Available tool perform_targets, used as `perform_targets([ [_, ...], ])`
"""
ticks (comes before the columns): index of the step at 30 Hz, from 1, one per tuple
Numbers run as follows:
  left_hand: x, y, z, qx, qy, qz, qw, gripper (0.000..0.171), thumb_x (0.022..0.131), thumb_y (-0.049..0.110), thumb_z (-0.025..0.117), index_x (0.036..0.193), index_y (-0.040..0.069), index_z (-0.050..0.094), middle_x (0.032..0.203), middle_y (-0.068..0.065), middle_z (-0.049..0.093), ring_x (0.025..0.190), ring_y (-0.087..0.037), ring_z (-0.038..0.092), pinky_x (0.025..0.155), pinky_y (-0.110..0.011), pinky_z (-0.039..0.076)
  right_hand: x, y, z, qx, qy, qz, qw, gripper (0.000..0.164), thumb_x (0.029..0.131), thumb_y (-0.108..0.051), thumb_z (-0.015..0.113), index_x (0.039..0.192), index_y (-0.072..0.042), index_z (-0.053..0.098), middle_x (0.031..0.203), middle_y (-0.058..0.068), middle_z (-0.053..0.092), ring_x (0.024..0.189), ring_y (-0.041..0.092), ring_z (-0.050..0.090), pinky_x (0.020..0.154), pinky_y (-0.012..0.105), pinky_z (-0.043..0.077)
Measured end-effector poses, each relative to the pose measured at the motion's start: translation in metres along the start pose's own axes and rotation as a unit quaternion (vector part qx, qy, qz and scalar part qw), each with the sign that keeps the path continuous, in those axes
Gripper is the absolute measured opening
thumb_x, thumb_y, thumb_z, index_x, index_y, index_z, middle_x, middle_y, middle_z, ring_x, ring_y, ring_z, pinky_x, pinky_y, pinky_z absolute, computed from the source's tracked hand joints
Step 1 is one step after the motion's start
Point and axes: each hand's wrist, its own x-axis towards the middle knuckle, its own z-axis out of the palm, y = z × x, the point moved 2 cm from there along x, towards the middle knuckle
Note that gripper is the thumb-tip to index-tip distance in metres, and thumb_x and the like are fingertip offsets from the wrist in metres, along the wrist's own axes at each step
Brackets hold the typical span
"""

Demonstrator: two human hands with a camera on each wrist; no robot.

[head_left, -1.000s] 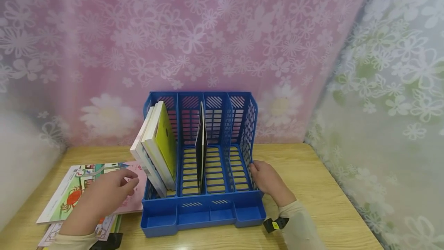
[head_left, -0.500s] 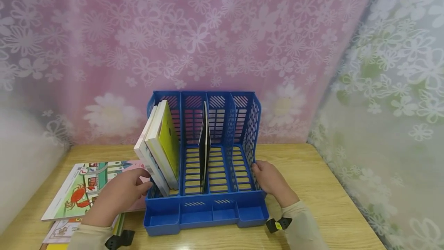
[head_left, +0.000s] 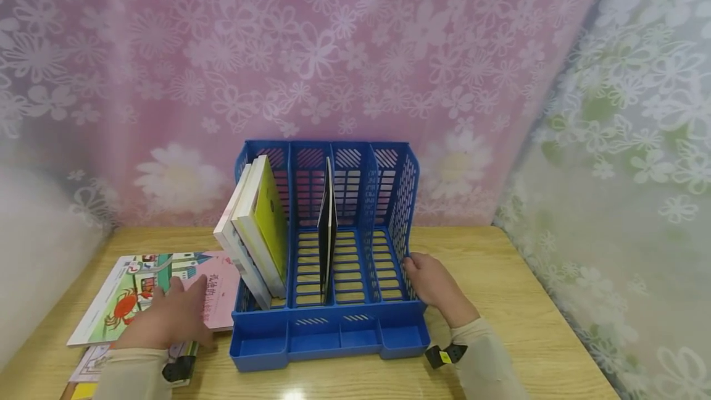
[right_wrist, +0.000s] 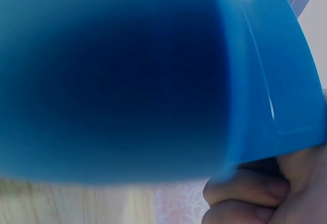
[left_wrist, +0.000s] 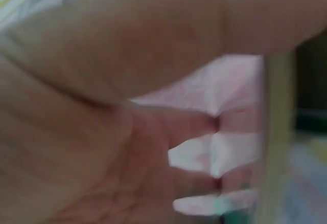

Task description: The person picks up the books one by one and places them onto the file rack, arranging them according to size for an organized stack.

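- Since a moment ago, the left hand (head_left: pixel 166 316) has moved away from the blue rack's side and spread out over the picture books (head_left: pixel 124 307). I cannot tell whether it touches them; it holds nothing.
- The right hand (head_left: pixel 436 279) grips the right wall of the blue rack (head_left: pixel 313 345), as before.
- The picture books lie piled left of the rack, showing a red crab and pink cover.
- Inside the rack, light-edged books, one with a yellow cover (head_left: pixel 272 227), lean in the leftmost compartment; a thin black book (head_left: pixel 326 239) stands further right.
- Everything rests on a pale wood-grain table (head_left: pixel 533 313).
- Behind hangs pink flowered cloth (head_left: pixel 344 48); to the right, whitish-green floral cloth (head_left: pixel 639 171).
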Motion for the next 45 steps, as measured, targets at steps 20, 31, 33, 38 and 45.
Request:
perform_targets([
  [20, -0.002, -0.013, -0.012, -0.012, 0.078, 0.041, 0.9960, 0.056, 0.096, 0.013, 0.060, 0.149, -0.002, 0.050, 0.137, -0.033, 0.058, 0.113, -0.052, 0.061, 0.086, -0.065, 0.050, 0.000, -0.007, 0.005, -0.002, -0.002, -0.004, 1.000, 0.038, 0.111, -0.021, 0.040, 0.076, -0.011, 0.049, 0.065, 0.005, 0.044, 0.057, 0.019, 0.042, 0.058, 0.035, 0.037],
  [31, -0.012, -0.015, -0.026, -0.073, 0.204, 0.000, 0.9762, 0.046, 0.109, 0.022, 0.047, 0.148, -0.002, 0.049, 0.091, -0.025, 0.069, 0.060, -0.031, 0.060, 0.048, -0.044, 0.044, -0.003, -0.004, 0.006, 0.009, -0.009, 0.017, 1.000, 0.038, 0.112, -0.022, 0.037, 0.082, -0.008, 0.055, 0.066, 0.004, 0.045, 0.060, 0.019, 0.044, 0.062, 0.036, 0.040],
  [33, -0.017, -0.020, -0.031, -0.095, 0.252, -0.010, 0.9630, 0.041, 0.109, 0.021, 0.044, 0.143, 0.000, 0.053, 0.080, -0.020, 0.066, 0.055, -0.030, 0.055, 0.047, -0.043, 0.039, -0.003, -0.005, 0.005, 0.009, -0.008, 0.013, 1.000, 0.037, 0.112, -0.022, 0.038, 0.082, -0.008, 0.055, 0.066, 0.004, 0.045, 0.060, 0.019, 0.044, 0.062, 0.036, 0.040],
  [38, -0.029, -0.029, -0.047, -0.160, 0.389, -0.049, 0.9060, 0.042, 0.111, 0.034, 0.041, 0.128, 0.002, 0.061, 0.097, -0.033, 0.067, 0.079, -0.053, 0.062, 0.061, -0.059, 0.042, -0.002, -0.008, 0.001, 0.010, -0.007, 0.007, 1.000, 0.039, 0.112, -0.022, 0.037, 0.079, -0.009, 0.052, 0.066, 0.004, 0.045, 0.058, 0.019, 0.043, 0.060, 0.035, 0.039],
  [45, -0.042, -0.013, -0.060, -0.304, 0.451, -0.036, 0.8381, 0.050, 0.109, 0.039, 0.046, 0.137, 0.000, 0.061, 0.128, -0.031, 0.065, 0.111, -0.056, 0.064, 0.084, -0.070, 0.050, -0.003, -0.006, -0.002, 0.009, -0.005, 0.014, 1.000, 0.038, 0.112, -0.022, 0.037, 0.082, -0.007, 0.054, 0.067, 0.005, 0.045, 0.059, 0.020, 0.043, 0.061, 0.035, 0.039],
])
